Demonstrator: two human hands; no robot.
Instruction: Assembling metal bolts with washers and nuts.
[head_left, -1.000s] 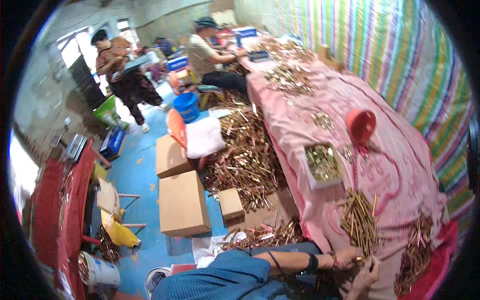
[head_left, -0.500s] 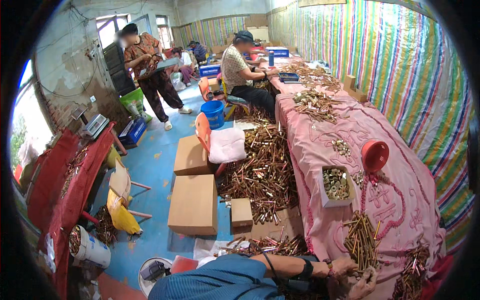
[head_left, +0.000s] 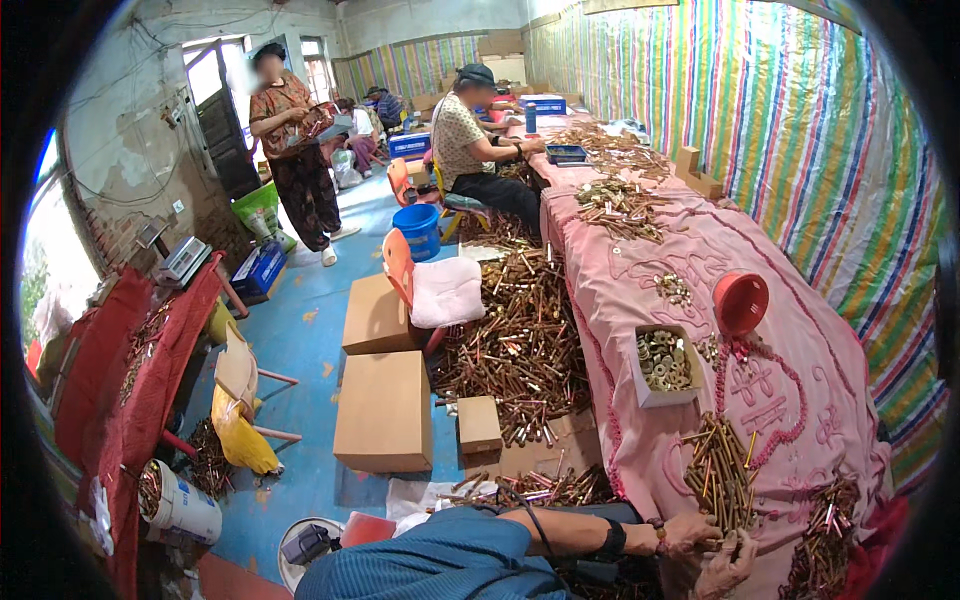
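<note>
My left hand (head_left: 690, 534) is closed at the near end of a pile of brass-coloured metal rods, like long bolts (head_left: 722, 470), on a pink cloth. Beside it, my right hand (head_left: 727, 566) has its fingers bent together toward the left one. Both hands meet over a small thing between the fingertips, too small to make out. Beyond the rods stands an open white box (head_left: 641, 372) of metal washers (head_left: 664, 362). A red plastic bowl (head_left: 741, 303) leans on its side past the box. More loose washers (head_left: 673, 290) lie on the cloth.
Another rod heap (head_left: 822, 540) lies at the right edge. Left of the cloth-covered table (head_left: 640, 450), cardboard boxes (head_left: 383, 420), a chair with a pink cushion (head_left: 447, 293) and a large floor heap of rods (head_left: 520, 350) stand close. A co-worker (head_left: 470, 150) sits farther along.
My right hand's fingers have lifted slightly toward the left hand. At the far left, the standing person has straightened up, and reddish contents now show in their tray. The view has shifted slightly.
</note>
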